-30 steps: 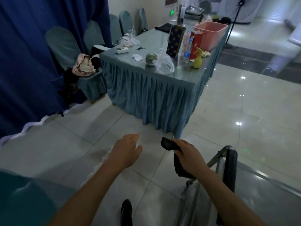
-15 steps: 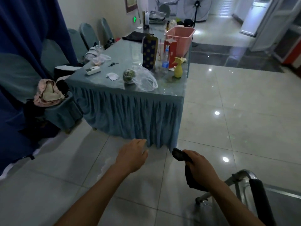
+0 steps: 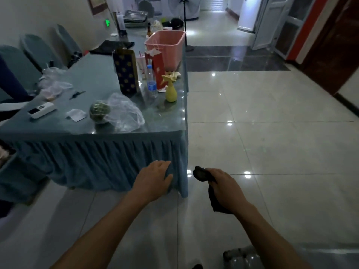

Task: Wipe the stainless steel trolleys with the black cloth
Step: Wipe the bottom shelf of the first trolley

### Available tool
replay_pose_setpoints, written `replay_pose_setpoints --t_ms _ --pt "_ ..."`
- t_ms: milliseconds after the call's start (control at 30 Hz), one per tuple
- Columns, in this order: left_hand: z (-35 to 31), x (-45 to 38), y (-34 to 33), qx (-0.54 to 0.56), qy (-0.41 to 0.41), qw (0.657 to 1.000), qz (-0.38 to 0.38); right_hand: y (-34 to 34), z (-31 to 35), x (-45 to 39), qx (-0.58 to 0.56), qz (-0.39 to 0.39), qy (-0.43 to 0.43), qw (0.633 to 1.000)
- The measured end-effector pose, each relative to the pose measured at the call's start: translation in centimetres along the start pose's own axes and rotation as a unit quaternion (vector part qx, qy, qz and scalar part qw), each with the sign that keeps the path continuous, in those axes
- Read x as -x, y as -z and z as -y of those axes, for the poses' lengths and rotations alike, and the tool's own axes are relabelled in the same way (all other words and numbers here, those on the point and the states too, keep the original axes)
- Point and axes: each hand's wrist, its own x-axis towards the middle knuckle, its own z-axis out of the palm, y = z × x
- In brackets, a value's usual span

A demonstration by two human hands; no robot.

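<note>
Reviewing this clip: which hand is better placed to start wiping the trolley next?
Right. The right hand already grips the black cloth, and what seems to be the trolley's edge shows low on that side. The left hand holds nothing, its fingers relaxed near the table skirt.

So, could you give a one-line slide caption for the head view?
Right hand grips black cloth; left hand open near skirted table.

We have one head-worn wide-angle view only, looking forward and down. Both forearms reach in from the bottom edge; blue skirted table (image 3: 97,156) sits near, left; glossy pale tiled floor (image 3: 272,142) runs ahead.
</note>
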Motion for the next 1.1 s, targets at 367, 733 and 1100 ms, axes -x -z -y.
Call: replay_pose_setpoints --t_ms 367,733,1100 --pt "-4.2 -17.2 2.5 -0.003 -0.069 0.997 0.016 6.8 -5.0 -13.2 0.001 -0.042 -0.029 0.999" --pt "-12.5 -38.2 3.1 -0.009 -0.182 0.983 0.025 16.6 -13.5 -23.3 -0.03 -0.183 -0.148 0.972" --pt "-33.5 -49.2 -1.4 -0.031 -0.378 0.922 0.079 24.4 -28.4 -20.2 -0.052 -0.252 -0.293 0.921"
